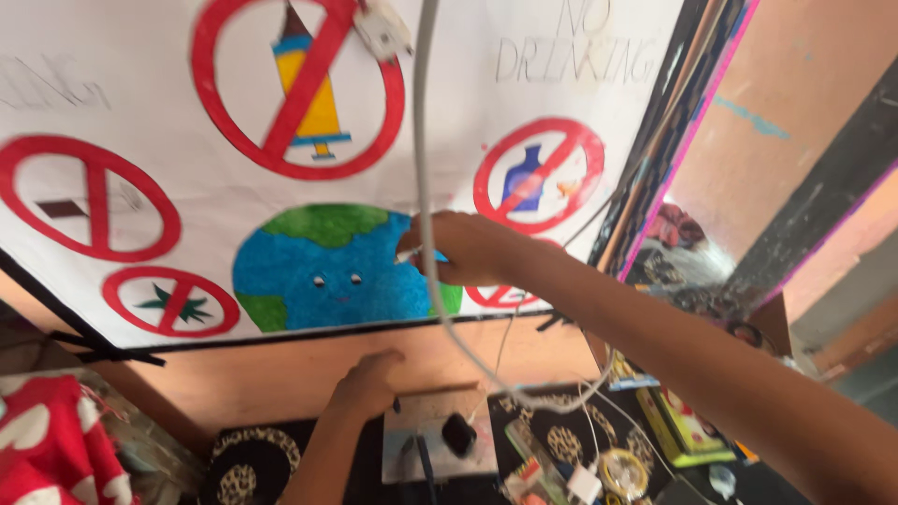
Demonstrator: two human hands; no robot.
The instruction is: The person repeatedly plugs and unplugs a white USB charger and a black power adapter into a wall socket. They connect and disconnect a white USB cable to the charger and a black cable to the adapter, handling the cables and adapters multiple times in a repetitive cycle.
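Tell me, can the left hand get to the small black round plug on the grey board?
Probably yes. The left hand rests at the grey board's edge, and nothing lies between it and the black plug.

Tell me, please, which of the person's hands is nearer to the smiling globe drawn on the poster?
The right hand. It is raised against the globe at its right edge. The left hand rests lower, below the poster, by the grey board.
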